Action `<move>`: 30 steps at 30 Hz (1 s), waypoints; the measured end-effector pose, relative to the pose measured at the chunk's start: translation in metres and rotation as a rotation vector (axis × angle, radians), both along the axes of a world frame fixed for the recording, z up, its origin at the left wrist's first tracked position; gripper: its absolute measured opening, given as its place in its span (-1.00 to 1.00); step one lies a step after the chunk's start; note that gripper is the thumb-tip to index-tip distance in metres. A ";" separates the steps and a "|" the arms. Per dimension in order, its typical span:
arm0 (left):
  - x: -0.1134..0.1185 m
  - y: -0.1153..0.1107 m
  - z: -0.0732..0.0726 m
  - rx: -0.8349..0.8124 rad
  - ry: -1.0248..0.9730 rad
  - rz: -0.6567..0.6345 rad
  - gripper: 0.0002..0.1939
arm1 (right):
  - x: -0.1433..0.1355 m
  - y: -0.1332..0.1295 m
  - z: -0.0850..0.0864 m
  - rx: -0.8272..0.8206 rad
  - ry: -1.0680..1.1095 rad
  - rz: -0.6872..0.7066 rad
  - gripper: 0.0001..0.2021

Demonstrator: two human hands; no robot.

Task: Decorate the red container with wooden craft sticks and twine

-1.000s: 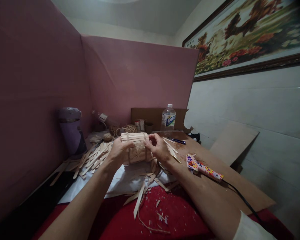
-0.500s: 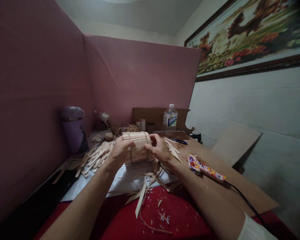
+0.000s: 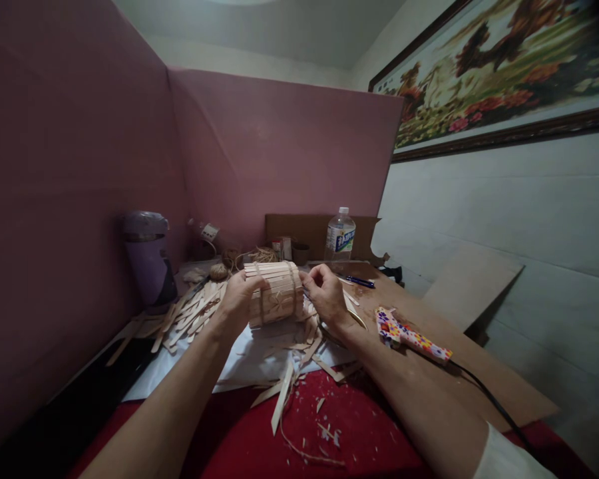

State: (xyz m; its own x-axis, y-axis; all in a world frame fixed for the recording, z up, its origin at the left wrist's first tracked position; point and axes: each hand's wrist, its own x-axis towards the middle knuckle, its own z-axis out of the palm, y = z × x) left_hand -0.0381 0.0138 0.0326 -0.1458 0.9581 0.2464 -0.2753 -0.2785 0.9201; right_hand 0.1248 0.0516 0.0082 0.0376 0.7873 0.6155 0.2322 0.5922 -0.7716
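Observation:
A drum-shaped holder made of wooden craft sticks (image 3: 275,293) lies on its side above the white paper, with twine bands round it and a small stick pattern on its face. My left hand (image 3: 239,293) grips its left end, thumb on top. At the right end, my right hand (image 3: 324,289) is closed in a pinch beside the rim; whatever lies between those fingertips is too small to make out. Loose craft sticks (image 3: 199,313) are heaped left of my left hand, and cut pieces lie below the holder.
A floral-patterned glue gun (image 3: 412,337) with a black cord rests on the brown board (image 3: 459,382) at right. Behind stand a clear bottle (image 3: 340,236) and a purple flask (image 3: 150,266). A blue pen (image 3: 359,282) and twine balls (image 3: 218,271) lie near the back.
My right hand has come off the holder's surface and shifted right, its fingers drawing into a pinch by the rim. My left hand keeps its grip.

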 end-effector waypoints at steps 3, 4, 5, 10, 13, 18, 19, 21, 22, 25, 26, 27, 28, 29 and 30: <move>0.000 0.001 -0.001 0.000 -0.015 -0.013 -0.73 | -0.001 0.000 -0.001 0.030 0.000 -0.009 -0.74; 0.000 0.001 -0.001 -0.001 -0.018 -0.016 -0.73 | -0.001 0.001 -0.002 0.033 -0.001 -0.001 -0.75; 0.001 0.000 -0.001 0.000 -0.020 -0.020 -0.74 | -0.002 0.001 -0.002 0.033 -0.001 0.007 -0.75; 0.000 -0.003 0.001 0.004 -0.022 0.001 -0.73 | 0.000 -0.001 0.000 0.028 0.023 -0.004 -0.74; -0.002 -0.003 0.004 0.008 -0.025 0.078 -0.75 | 0.005 0.000 0.003 0.013 0.023 -0.035 -0.67; -0.005 -0.002 0.007 0.078 -0.038 0.140 -0.68 | 0.013 0.009 0.004 -0.050 -0.220 -0.210 -0.62; -0.005 -0.001 0.007 0.088 -0.045 0.153 -0.68 | 0.015 0.011 0.004 -0.065 -0.262 -0.226 -0.67; -0.005 -0.001 0.007 0.102 -0.050 0.179 -0.69 | 0.019 0.013 0.006 -0.096 -0.332 -0.233 -0.77; -0.005 0.000 0.006 0.106 -0.046 0.196 -0.70 | 0.021 0.014 0.007 -0.109 -0.374 -0.240 -0.80; -0.007 0.003 0.006 0.113 -0.026 0.259 -0.68 | 0.027 0.012 0.013 -0.138 -0.502 -0.256 -0.71; -0.008 0.004 0.005 0.115 -0.017 0.278 -0.68 | 0.029 0.011 0.015 -0.145 -0.546 -0.251 -0.64; -0.008 0.005 0.005 0.116 -0.009 0.296 -0.68 | 0.031 0.011 0.017 -0.151 -0.592 -0.241 -0.60; -0.009 0.006 0.005 0.118 -0.002 0.309 -0.68 | 0.032 0.011 0.017 -0.155 -0.638 -0.228 -0.59; -0.010 0.007 0.004 0.121 0.005 0.321 -0.69 | 0.033 0.011 0.017 -0.156 -0.681 -0.218 -0.63; -0.010 0.008 0.004 0.121 0.010 0.336 -0.69 | 0.033 0.011 0.017 -0.155 -0.720 -0.213 -0.71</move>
